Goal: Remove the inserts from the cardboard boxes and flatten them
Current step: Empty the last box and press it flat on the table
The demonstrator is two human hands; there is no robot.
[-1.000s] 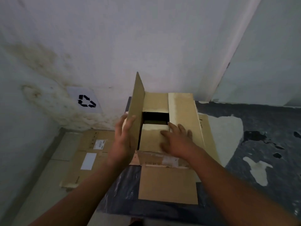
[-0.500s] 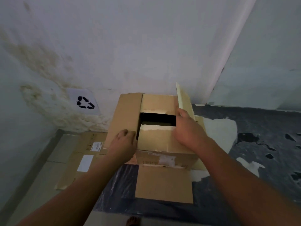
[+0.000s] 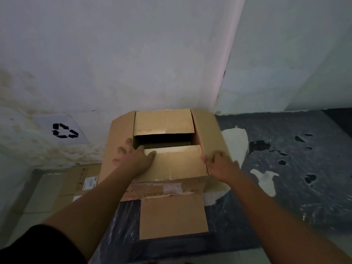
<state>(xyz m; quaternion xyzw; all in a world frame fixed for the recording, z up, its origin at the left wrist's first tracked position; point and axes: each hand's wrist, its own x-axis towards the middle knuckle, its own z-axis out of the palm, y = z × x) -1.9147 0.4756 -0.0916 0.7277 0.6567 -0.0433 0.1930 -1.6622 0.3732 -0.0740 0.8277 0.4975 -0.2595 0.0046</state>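
The right flap (image 3: 209, 134) had swung outward since a moment before. My right hand (image 3: 221, 164) gripped its edge and my left hand (image 3: 133, 159) lay spread flat on the inner flap (image 3: 177, 162), opening the cardboard box (image 3: 171, 187) against the wall (image 3: 152, 73) to reach any insert.

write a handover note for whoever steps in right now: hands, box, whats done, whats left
Left hand: open, spread flat on the left corner of the near inner flap.
Right hand: fingers curled on the near edge of the right outer flap.
Cardboard box: upright on the floor by the wall, outer flaps folded out, inner flaps down with a dark gap between them.
Done: flattened cardboard lies on the floor to the left.
Left: lift the inner flaps, pull any inserts (inside too dark to tell), flatten the box.
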